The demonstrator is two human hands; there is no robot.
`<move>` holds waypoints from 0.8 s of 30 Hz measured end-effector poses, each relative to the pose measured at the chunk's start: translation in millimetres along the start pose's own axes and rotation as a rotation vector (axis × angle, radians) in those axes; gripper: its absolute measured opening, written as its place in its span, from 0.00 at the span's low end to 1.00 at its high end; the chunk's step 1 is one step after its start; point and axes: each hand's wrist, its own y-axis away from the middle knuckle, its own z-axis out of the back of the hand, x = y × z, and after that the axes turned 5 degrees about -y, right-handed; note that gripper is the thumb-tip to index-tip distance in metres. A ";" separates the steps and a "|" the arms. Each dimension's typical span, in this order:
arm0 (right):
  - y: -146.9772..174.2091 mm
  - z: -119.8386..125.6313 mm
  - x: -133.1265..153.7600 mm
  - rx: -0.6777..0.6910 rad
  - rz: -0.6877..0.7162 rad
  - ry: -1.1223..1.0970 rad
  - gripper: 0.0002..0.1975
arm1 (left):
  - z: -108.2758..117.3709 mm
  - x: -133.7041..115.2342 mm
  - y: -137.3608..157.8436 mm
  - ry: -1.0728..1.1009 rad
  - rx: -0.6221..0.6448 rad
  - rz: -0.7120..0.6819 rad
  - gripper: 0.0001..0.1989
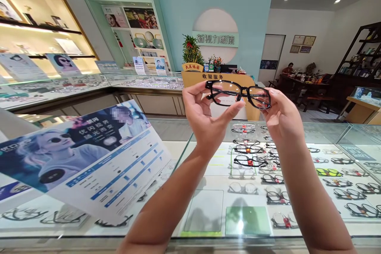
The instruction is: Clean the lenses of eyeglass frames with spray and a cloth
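Two grips (206,123) (284,117) and one raised eyeglass frame (244,90) show.

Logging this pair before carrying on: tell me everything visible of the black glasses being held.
The black glasses have a glossy, plastic-looking frame, rounded-rectangular clear lenses and nose pads. Thin dark arms show through the lenses; how far they are folded is unclear. The pair is held up over the glass display case, tilted slightly down rightward, left hand and right hand at opposite ends.

Optician's shop. Glass display case (214,180): holds eyeglasses (273,179) in rows. Promotional card (89,154): shows figure in dark glasses (56,140). Wall sign (216,39): reads 新视力眼镜, "New Vision Eyeglasses". Yellow surface (232,77): lettered for cashier service. Lit wall shelves (38,27), stocked.
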 end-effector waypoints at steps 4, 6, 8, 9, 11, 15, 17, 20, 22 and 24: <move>13.4 -8.6 15.3 0.052 0.102 0.049 0.08 | 3.9 -1.1 -12.1 0.190 0.027 0.292 0.36; 18.3 -12.2 19.6 0.095 0.145 0.071 0.09 | 5.2 -0.3 -17.1 0.292 0.070 0.442 0.35; 19.7 -13.4 19.3 0.123 0.178 0.093 0.09 | 5.7 0.3 -19.9 0.365 0.116 0.555 0.32; 19.1 -13.1 17.6 0.130 0.198 0.108 0.08 | 5.9 0.4 -20.5 0.395 0.134 0.598 0.31; 16.4 -11.4 13.1 0.149 0.243 0.160 0.05 | 6.9 0.4 -20.7 0.447 0.184 0.692 0.29; 13.5 -8.8 10.5 0.238 0.315 0.336 0.04 | 13.0 3.8 -19.3 0.551 0.419 0.957 0.27; 16.2 -9.7 14.5 0.290 0.338 0.407 0.04 | 16.7 9.5 -18.7 0.571 0.542 1.002 0.28; 22.9 -12.2 22.5 0.353 0.404 0.549 0.04 | 19.5 20.6 -18.8 0.487 0.696 0.986 0.32; 26.1 -12.6 25.6 0.385 0.488 0.691 0.05 | 19.5 26.1 -19.6 0.402 0.752 0.970 0.32; 26.9 -11.4 26.0 0.416 0.567 0.838 0.08 | 18.8 28.7 -20.4 0.330 0.763 0.941 0.31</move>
